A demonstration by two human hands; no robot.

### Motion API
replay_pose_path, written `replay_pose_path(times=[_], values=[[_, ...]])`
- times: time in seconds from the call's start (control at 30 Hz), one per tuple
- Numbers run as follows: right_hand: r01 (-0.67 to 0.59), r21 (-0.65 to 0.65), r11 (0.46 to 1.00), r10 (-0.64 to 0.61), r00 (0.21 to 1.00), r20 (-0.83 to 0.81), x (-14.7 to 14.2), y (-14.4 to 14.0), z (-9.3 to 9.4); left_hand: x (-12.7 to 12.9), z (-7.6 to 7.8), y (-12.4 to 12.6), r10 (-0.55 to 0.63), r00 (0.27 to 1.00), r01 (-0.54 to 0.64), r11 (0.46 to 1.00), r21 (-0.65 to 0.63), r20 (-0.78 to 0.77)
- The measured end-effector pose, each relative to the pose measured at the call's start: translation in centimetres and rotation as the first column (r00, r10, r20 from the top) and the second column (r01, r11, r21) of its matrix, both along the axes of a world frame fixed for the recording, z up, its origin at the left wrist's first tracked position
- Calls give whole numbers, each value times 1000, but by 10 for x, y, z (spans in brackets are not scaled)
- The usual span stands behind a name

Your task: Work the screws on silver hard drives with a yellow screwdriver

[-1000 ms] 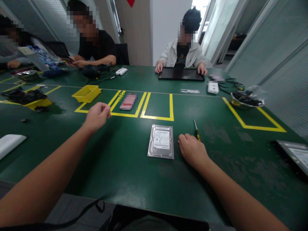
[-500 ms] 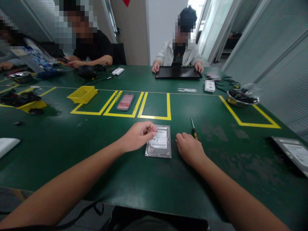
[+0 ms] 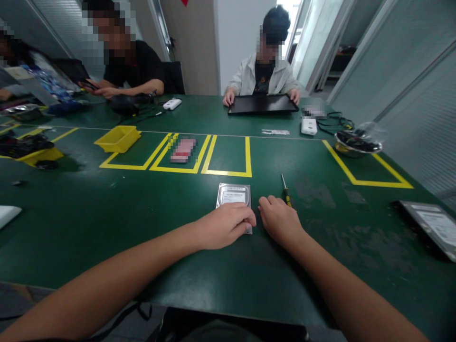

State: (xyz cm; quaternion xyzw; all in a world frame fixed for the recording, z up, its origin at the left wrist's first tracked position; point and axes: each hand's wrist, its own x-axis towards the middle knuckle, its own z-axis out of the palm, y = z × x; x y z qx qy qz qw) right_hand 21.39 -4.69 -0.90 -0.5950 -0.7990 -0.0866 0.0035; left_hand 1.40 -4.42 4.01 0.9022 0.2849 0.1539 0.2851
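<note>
A silver hard drive [image 3: 233, 192] with a white label lies flat on the green table in front of me. My left hand [image 3: 230, 224] is over its lower half, fingers curled together near the drive's right edge. Whatever those fingertips may pinch is too small or hidden to see. Just right of the drive, my right hand [image 3: 280, 216] rests on the table with its fingers folded under; its palm side is out of sight. A screwdriver [image 3: 285, 189] with a yellow and black handle lies beyond that hand, which hides the handle's near end.
Another hard drive [image 3: 436, 225] lies on a dark object at the right. Yellow tape outlines [image 3: 248, 156] mark the table, with a yellow bin [image 3: 117, 139] at left and a metal bowl [image 3: 351, 151] at right. Opposite, a person holds a black tray-like panel [image 3: 263, 104].
My left hand has moved toward me and right, from the drive's upper left to its lower right, and its fingers have closed downward. My right hand stays nearly still.
</note>
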Motion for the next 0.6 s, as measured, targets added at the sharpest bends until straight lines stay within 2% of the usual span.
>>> replay_pose_path(times=[0.23,0.47,0.6], values=[[1,-6,1000,-1,1000,1,0,0,1,4,-7,1,-29,999,30,999,18,-27],[5,-14,1000,-5,1000,1,1,1,1,3,-8,6,-58,998,58,997,-50,4],[9,-13,1000,-9,1000,2,1,1,0,3,-7,7,-88,996,87,995,-47,-13]])
